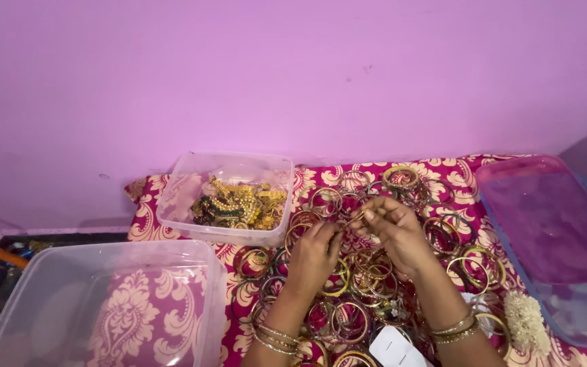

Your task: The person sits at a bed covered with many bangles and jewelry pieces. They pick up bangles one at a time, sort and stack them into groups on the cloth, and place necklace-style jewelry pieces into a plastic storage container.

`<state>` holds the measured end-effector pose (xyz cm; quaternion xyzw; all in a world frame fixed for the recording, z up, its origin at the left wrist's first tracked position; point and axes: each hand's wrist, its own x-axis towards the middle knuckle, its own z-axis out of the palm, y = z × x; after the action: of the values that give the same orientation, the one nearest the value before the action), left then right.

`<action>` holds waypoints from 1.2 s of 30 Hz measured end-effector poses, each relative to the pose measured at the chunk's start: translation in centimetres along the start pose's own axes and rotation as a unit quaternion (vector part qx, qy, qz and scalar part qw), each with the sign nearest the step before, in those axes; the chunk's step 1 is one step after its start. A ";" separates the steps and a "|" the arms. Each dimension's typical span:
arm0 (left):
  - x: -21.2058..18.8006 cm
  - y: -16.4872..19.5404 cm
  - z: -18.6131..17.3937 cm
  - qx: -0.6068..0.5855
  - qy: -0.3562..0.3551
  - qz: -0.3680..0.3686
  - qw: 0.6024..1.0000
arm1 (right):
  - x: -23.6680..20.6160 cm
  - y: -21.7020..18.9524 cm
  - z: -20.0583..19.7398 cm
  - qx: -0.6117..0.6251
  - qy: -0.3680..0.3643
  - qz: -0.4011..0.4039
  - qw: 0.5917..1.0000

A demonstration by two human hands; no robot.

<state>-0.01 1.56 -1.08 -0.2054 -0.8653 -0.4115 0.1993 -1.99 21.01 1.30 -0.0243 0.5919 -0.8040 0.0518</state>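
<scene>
Hands meet over the bangle heap: I see my right hand (392, 228) pinching a thin gold bangle (357, 219) between fingertips, while my left hand (314, 255) closes narrow on the same ring from below. I cannot tell which way that ring faces; it is too small. Under both palms lie loose bangles (348, 299), too many and too overlapped to count, spread on a red floral cloth (456, 170). Beyond my left hand sits one clear tub of gold jewellery (239, 200); nearer, left, one empty clear tub (103, 306). Right of my right hand lies one lid (552, 224), with bare cloth between.
</scene>
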 end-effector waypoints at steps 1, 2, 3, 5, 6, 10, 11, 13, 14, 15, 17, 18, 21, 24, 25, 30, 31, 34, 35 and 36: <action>0.0 0.1 -0.1 -0.009 0.010 -0.005 1.000 | 0.0 0.0 0.0 0.018 0.016 0.001 1.000; -0.1 0.3 -0.2 -0.018 0.020 -0.011 1.000 | 0.1 0.0 0.0 0.037 0.032 0.002 0.999; -0.1 0.4 -0.3 -0.027 0.031 -0.016 0.999 | 0.2 0.1 -0.1 0.054 0.047 0.003 0.997; -0.2 0.5 -0.3 -0.055 0.029 -0.030 0.998 | 0.4 0.4 0.0 0.072 0.083 -0.030 0.993; -0.2 0.5 -0.3 -0.070 0.027 -0.038 0.996 | 0.4 0.5 0.0 0.081 0.102 -0.045 0.990; 0.0 -0.4 0.9 -0.212 -0.018 -0.143 0.967 | 0.4 0.6 0.2 0.103 0.155 -0.067 0.980; 0.1 -0.9 1.2 -0.290 -0.039 -0.189 0.937 | 0.4 0.5 0.4 0.106 0.163 -0.065 0.979; 0.0 -1.8 1.5 -0.426 -0.058 -0.220 0.876 | 0.2 0.3 0.8 0.092 0.164 -0.037 0.982; -0.1 -2.2 1.5 -0.485 -0.056 -0.206 0.848 | 0.1 0.1 0.9 0.076 0.155 -0.012 0.985; -0.2 -2.7 1.4 -0.541 -0.054 -0.191 0.817 | 0.1 0.0 1.2 0.060 0.146 0.012 0.987; -0.8 -3.3 1.1 -0.632 -0.059 -0.166 0.755 | 0.2 0.1 1.6 0.029 0.108 0.060 0.992; -1.1 -3.5 1.0 -0.674 -0.060 -0.154 0.720 | 0.1 0.2 1.7 0.013 0.089 0.085 0.992; -1.3 -4.0 0.6 -0.721 -0.066 -0.176 0.667 | -0.2 1.0 2.4 -0.024 -0.035 0.064 0.997; -0.8 -4.1 0.3 -0.771 -0.074 -0.109 0.624 | -0.8 1.4 2.9 -0.027 -0.133 0.085 0.987; -0.6 -4.1 0.1 -0.770 -0.061 -0.119 0.623 | -0.8 1.3 3.0 -0.032 -0.141 0.092 0.985; 0.2 -3.5 -1.3 -0.731 0.017 -0.203 0.652 | -0.8 0.8 3.0 -0.104 -0.178 0.129 0.970; 0.3 -3.3 -1.4 -0.725 0.012 -0.197 0.660 | -0.8 0.9 3.0 -0.128 -0.186 0.102 0.969; 0.6 -2.8 -1.5 -0.698 0.002 -0.197 0.688 | -0.4 1.5 2.6 -0.191 -0.171 0.048 0.965; 0.6 -2.7 -1.4 -0.684 0.001 -0.207 0.699 | -0.3 1.7 2.4 -0.205 -0.141 0.049 0.967; 0.6 -2.6 -1.4 -0.670 0.000 -0.216 0.710 | -0.3 1.9 2.1 -0.220 -0.111 0.051 0.968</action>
<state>-1.60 -0.92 -1.57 -0.0920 -0.3833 -0.9151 -0.0848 -1.40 18.46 0.14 -0.0937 0.7454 -0.6425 0.1511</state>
